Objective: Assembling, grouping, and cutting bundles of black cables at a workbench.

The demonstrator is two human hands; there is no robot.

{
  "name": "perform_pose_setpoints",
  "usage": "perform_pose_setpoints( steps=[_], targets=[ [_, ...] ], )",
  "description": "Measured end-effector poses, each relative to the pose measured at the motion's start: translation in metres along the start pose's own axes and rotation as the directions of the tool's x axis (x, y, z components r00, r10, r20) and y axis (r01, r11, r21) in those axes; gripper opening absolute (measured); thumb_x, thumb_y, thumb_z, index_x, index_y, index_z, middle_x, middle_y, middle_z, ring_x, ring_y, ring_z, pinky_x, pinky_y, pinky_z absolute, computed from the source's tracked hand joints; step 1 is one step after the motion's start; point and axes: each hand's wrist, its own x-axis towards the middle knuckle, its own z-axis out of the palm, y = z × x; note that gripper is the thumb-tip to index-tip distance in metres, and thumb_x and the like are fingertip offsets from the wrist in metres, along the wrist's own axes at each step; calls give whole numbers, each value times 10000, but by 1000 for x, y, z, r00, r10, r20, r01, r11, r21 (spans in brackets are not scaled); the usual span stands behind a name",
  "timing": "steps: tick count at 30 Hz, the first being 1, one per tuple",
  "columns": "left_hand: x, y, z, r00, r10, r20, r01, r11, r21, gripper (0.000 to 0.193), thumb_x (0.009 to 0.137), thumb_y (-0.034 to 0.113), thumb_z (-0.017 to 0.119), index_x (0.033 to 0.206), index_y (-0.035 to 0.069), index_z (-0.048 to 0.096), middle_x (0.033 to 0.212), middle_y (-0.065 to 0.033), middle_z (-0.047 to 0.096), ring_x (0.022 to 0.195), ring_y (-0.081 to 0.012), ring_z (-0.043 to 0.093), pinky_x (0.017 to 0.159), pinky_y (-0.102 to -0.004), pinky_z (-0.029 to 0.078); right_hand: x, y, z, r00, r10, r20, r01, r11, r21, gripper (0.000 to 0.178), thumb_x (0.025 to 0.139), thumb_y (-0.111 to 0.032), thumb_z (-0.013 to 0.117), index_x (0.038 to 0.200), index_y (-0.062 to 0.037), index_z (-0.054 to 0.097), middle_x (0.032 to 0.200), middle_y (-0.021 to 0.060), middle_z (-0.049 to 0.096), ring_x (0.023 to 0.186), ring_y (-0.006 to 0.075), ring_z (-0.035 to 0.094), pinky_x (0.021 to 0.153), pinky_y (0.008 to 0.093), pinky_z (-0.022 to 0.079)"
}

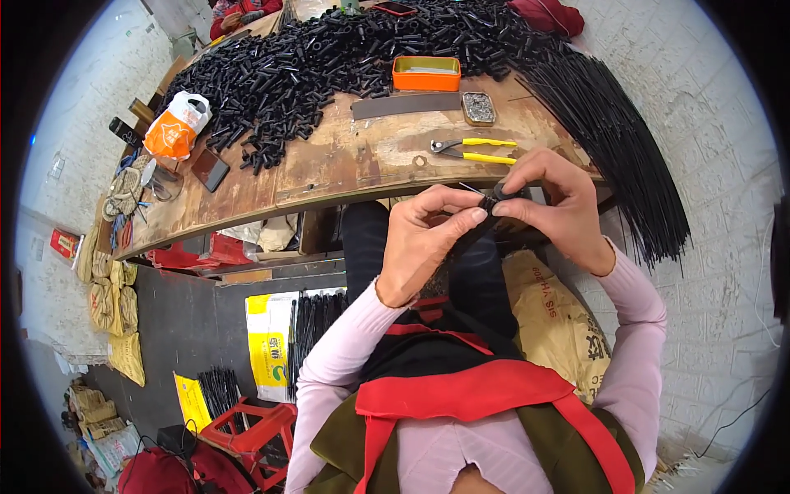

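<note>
A: Grip and location?
B: Left hand (424, 235) and right hand (555, 202) each finger-pinch a small black part (492, 202) by the table (362, 156) edge, likely for steadiness; exact shape unclear

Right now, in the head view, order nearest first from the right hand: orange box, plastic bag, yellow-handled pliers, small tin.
1. Yellow-handled pliers: just beyond the right hand.
2. Small tin: behind the pliers.
3. Orange box: farther left.
4. Plastic bag: far left.

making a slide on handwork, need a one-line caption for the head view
Left hand and right hand pinch small black parts near a wooden table heaped with black tubes.
</note>
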Motion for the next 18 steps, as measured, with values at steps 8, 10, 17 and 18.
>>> perform_pose_setpoints(
  steps=[8,10,17,18],
  targets=[
    [17,-12,-7,946,-88,313,162,962,-219,148,860,49,706,985,-30,692,879,-58,680,792,-102,612,733,-240,500,10,22,-14,985,9,175,-86,897,435,222,682,21,817,836,-18,662,888,93,661,891,216,598,799,330,476],
    [19,-14,-7,937,-91,338,187,947,-261,149,861,54,707,983,-29,686,883,-60,677,793,-109,612,736,-245,499,16,28,-14,977,-45,206,-62,875,480,218,679,-1,829,823,-24,667,871,98,669,888,226,600,791,342,483],
    [8,3,8,984,88,-156,-76,994,81,149,856,80,706,957,-26,676,810,-47,678,713,-97,606,655,-234,483,24,36,3,996,72,56,-89,901,424,177,729,76,748,873,7,671,912,75,667,905,149,619,813,284,502],
    [3,-5,7,953,223,-206,-114,891,440,152,855,52,702,981,-26,667,815,-42,674,772,-84,621,689,-228,511,19,25,13,978,209,-21,-182,892,413,175,751,75,732,896,15,654,918,53,658,882,122,618,817,275,503]
  ],
)
